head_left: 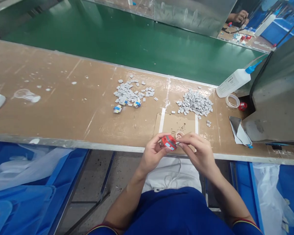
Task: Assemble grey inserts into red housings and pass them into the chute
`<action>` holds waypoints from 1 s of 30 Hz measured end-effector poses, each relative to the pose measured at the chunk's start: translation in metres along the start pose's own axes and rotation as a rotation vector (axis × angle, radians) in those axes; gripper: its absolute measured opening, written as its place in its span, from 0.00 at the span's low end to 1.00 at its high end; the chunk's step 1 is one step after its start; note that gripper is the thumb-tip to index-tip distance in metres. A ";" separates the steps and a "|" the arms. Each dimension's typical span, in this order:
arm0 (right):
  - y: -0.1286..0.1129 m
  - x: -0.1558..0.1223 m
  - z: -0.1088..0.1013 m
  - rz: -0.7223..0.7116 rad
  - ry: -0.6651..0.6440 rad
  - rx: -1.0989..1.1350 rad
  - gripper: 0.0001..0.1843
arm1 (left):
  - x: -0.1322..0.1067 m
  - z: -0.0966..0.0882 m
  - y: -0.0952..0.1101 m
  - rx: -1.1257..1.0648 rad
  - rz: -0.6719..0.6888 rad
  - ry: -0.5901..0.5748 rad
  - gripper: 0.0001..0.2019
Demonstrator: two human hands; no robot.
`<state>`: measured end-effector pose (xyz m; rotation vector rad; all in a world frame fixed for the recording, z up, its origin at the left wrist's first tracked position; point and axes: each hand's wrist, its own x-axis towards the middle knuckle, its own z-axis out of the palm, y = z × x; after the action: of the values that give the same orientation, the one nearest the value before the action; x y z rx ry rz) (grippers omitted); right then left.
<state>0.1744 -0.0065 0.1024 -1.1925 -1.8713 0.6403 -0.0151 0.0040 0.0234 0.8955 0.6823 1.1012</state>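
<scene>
My left hand [153, 152] is closed around a small red tape dispenser [169, 142] with a blue patch, held just over the near edge of the brown worktable [63, 107]. My right hand [198, 150] pinches at the dispenser's right side, fingers pressed together on something too small to name. A small tape ring [179, 134] lies on the table right behind my fingers. Two heaps of small grey parts lie further back: one [131, 93] at centre, another [195, 103] to the right.
A white squeeze bottle [232, 83] with a blue tip lies at the right, beside a tape roll [232, 101] and a metal machine housing [276, 98]. A green conveyor belt [127, 39] runs behind the table. Blue bins with plastic bags [24, 182] stand below. Another person's hand [240, 16] shows at far top right.
</scene>
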 end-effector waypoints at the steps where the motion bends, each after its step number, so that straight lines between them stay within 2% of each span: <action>1: -0.002 -0.004 0.005 -0.002 0.030 -0.007 0.08 | 0.000 0.002 -0.001 0.009 0.007 -0.001 0.22; 4: 0.002 -0.012 0.014 0.027 0.091 -0.038 0.07 | 0.000 0.006 -0.003 0.031 0.021 -0.022 0.23; 11: 0.005 -0.020 0.016 0.076 0.126 -0.038 0.06 | -0.002 0.011 -0.002 0.117 0.036 -0.020 0.22; 19: 0.008 -0.023 0.034 0.081 0.265 -0.084 0.07 | -0.004 0.016 0.001 0.235 0.110 0.060 0.21; 25: -0.002 -0.019 0.020 0.038 0.116 -0.287 0.07 | -0.006 0.013 0.003 0.368 0.147 0.054 0.18; 30: 0.000 -0.014 0.009 0.063 0.036 -0.102 0.06 | -0.006 0.014 0.004 0.343 0.137 0.081 0.19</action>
<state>0.1704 -0.0189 0.0924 -1.3246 -1.8613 0.5586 -0.0069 -0.0043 0.0343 1.2093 0.9052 1.1666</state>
